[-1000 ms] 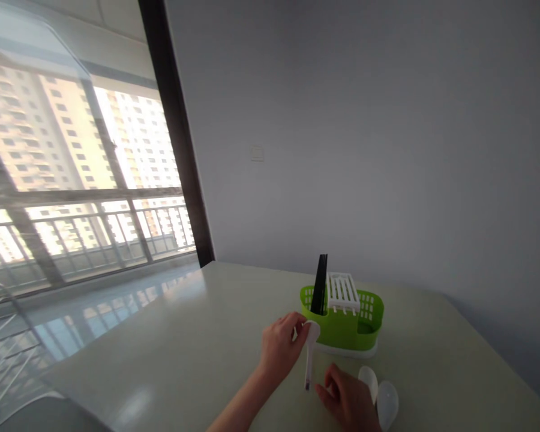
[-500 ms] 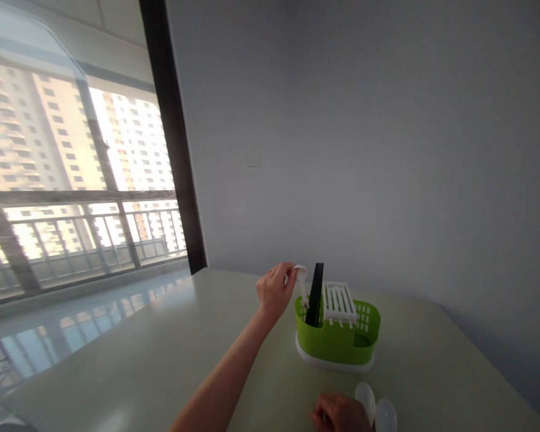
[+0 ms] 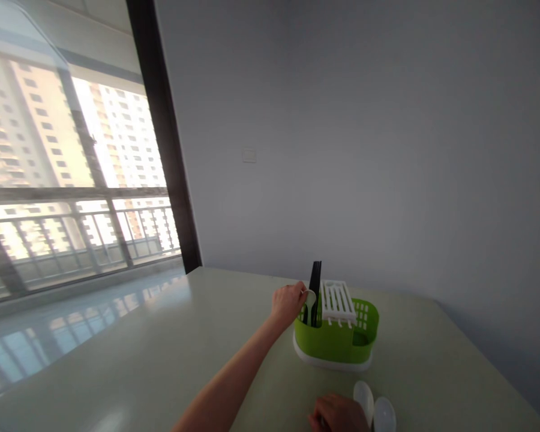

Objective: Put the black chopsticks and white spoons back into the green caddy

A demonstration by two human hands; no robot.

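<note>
My left hand (image 3: 289, 303) pinches a white spoon (image 3: 311, 298) by its bowl, with the handle pointing down inside the left part of a green caddy (image 3: 330, 345). Black chopsticks (image 3: 315, 277) stand in the same part, right beside the spoon. A white slatted rack (image 3: 338, 300) with small hooks sits across the caddy's middle. At the bottom edge, my right hand (image 3: 341, 413) has its fingers curled. Two white spoons (image 3: 363, 398) lie just right of it, bowls toward the caddy; their handles are hidden, and so is whatever the fingers hold.
The caddy stands on a white base on a pale table (image 3: 171, 360). A grey wall (image 3: 342, 150) rises behind the table. To the left is a large window (image 3: 108, 192) with a railing beyond it. A wall switch (image 3: 249, 155) is on the wall.
My left hand has moved down and right, lowering the spoon's handle into the caddy's left part. The right hand and the two spoons beside it stay put.
</note>
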